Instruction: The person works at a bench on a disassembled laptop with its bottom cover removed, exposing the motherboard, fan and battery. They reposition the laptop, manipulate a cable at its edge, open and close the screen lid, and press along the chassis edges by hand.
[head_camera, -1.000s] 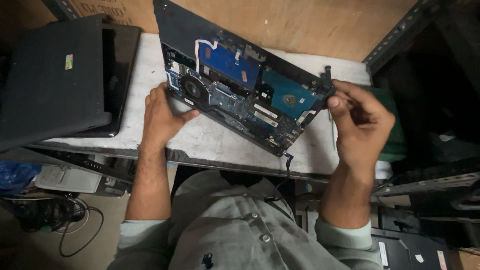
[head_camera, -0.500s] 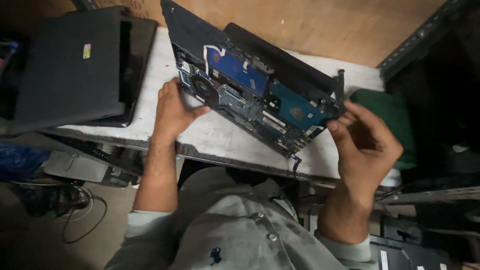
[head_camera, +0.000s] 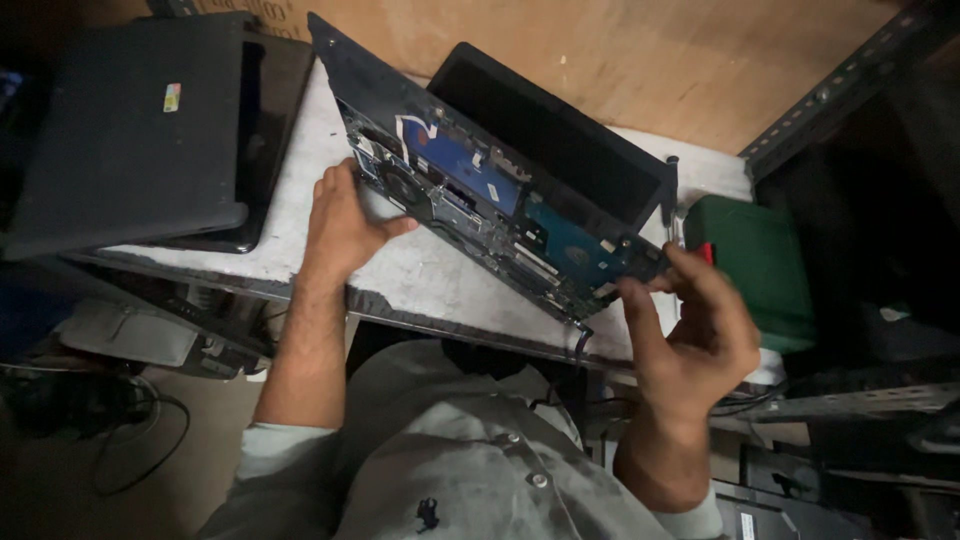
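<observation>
An opened laptop (head_camera: 480, 190) with its bottom cover off is tilted up on edge over the white table (head_camera: 430, 275), showing a blue circuit board, a fan and a drive. My left hand (head_camera: 340, 225) grips its left end near the fan. My right hand (head_camera: 690, 330) holds its right corner, fingers curled around the edge beside the hinge. The dark lid (head_camera: 560, 140) hangs open behind the base.
Closed dark laptops (head_camera: 130, 130) are stacked at the table's left end. A green box (head_camera: 755, 255) stands at the right, next to a dark metal shelf frame (head_camera: 850, 80). Cables and a grey device (head_camera: 130, 335) lie on the floor at lower left.
The laptop has been lifted and tilted steeper, and its lid has swung open behind it. My right hand has dropped lower on the right corner.
</observation>
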